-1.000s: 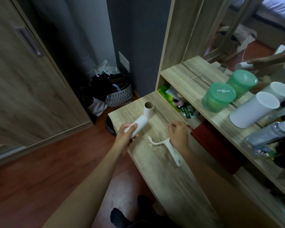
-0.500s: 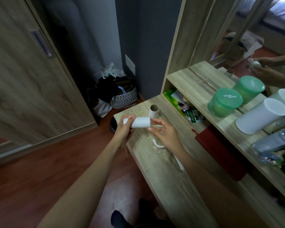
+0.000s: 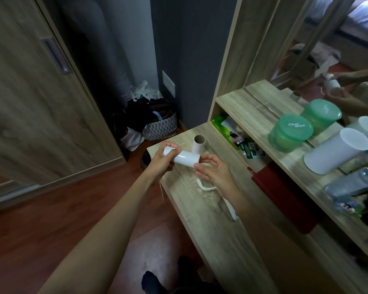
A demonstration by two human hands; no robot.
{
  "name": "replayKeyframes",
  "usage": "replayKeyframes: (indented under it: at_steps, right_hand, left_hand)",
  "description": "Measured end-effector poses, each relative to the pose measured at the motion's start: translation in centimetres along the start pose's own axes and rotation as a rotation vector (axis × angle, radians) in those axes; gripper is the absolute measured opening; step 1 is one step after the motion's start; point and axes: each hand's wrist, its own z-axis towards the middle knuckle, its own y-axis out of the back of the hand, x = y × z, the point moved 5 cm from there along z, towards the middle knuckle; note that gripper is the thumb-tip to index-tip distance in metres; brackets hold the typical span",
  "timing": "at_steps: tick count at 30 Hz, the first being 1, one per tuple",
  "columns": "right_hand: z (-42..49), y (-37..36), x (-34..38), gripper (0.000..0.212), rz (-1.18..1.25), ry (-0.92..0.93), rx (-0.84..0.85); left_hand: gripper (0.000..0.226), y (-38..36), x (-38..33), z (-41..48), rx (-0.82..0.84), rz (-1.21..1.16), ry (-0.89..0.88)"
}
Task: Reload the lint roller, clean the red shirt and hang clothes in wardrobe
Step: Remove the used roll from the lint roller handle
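Note:
My left hand (image 3: 160, 161) grips a white refill roll (image 3: 184, 158) and holds it level above the wooden table (image 3: 210, 219). My right hand (image 3: 214, 169) touches the roll's right end with its fingertips. Just behind the roll an empty cardboard core (image 3: 198, 143) stands upright on the table. The white lint roller handle (image 3: 228, 205) lies on the table under my right wrist, partly hidden. A red cloth (image 3: 285, 200) lies folded on the low shelf to the right.
On the upper shelf (image 3: 251, 115) stand a green jar (image 3: 290, 132), a white canister (image 3: 336, 150) and bottles, with a mirror behind. The wardrobe door (image 3: 34, 92) is at left. A patterned bag (image 3: 162, 126) sits on the floor in the corner.
My right hand left the handle on the table and came up to the roll's end. My left hand turned the roll from tilted to level. The view shifted slightly.

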Motion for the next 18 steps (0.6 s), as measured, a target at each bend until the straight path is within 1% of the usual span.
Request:
replayKeyframes:
  at_steps: [4,8,12,18]
  right_hand:
    - [0.2,-0.1,0.5,0.029,0.004,0.011,0.016]
    - [0.3,-0.2,1.2,0.03,-0.024,0.019,0.022]
    - [0.5,-0.3,1.4,0.032,-0.037,0.022,0.044]
    - [0.4,-0.4,2.0,0.032,-0.023,0.022,0.086]
  left_hand:
    - [0.009,0.0,0.1,0.1,0.025,-0.051,0.028]
    - [0.006,-0.1,0.0,0.1,0.046,-0.082,0.057]
    - [0.008,-0.3,-0.4,0.0,0.073,-0.126,0.068]
    - [0.008,-0.4,-0.7,-0.2,0.089,-0.119,0.084]
